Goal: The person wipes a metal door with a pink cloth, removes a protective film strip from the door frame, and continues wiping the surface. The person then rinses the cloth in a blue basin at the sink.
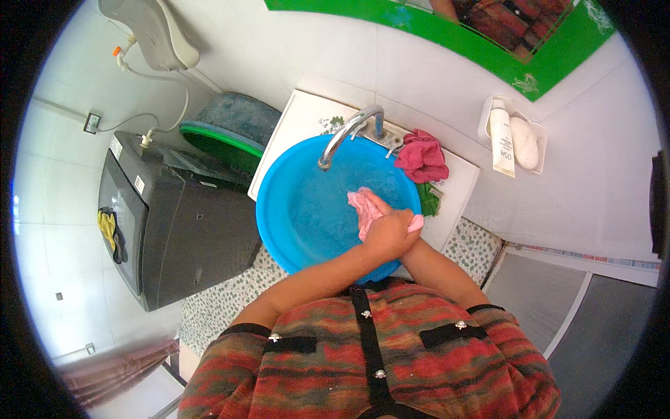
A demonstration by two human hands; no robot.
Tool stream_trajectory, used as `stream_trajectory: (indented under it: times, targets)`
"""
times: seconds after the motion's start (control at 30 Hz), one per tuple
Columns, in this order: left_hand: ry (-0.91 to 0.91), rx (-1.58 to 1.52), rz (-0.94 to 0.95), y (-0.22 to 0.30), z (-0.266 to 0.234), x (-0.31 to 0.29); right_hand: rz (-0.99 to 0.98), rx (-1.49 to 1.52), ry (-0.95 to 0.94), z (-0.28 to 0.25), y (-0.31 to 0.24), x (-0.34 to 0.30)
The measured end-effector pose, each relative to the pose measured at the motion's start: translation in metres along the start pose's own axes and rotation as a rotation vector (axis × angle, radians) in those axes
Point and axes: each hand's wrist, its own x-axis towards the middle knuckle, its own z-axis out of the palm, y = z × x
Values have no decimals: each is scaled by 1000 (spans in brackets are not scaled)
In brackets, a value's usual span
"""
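Note:
A wet-looking pink cloth [363, 209] is bunched between my two hands, over the right part of a round blue basin [269, 202]. My left hand [391, 234] is closed in front, with a pink end of the cloth sticking out on its right side. Behind and partly hidden by it, my right hand [379, 201] is also closed on the cloth; a stretch of its fingers shows beside the pink folds. Water seems to fill the basin's bottom. Over its back edge arches a chrome tap [342, 136].
A dark red cloth [421, 156] and a green packet [429, 200] lie right of the basin on the white counter [457, 183]. Left stand a dark washing machine [188, 230] and a green tub [216, 146]. A wall tray [534, 143] holds a white tube [502, 136].

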Motion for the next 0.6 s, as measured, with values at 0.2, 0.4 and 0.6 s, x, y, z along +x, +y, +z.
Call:
stream_trajectory:
  times: [0.2, 0.4, 0.6]
  targets:
    - [42, 425, 78, -59, -16, 20, 26, 42, -76, -13, 15, 25]
    - [35, 464, -339, -146, -38, 26, 530, 694, 289, 2, 10, 30]
    - [276, 404, -606, -178, -38, 41, 446, 396, 803, -18, 2, 27]
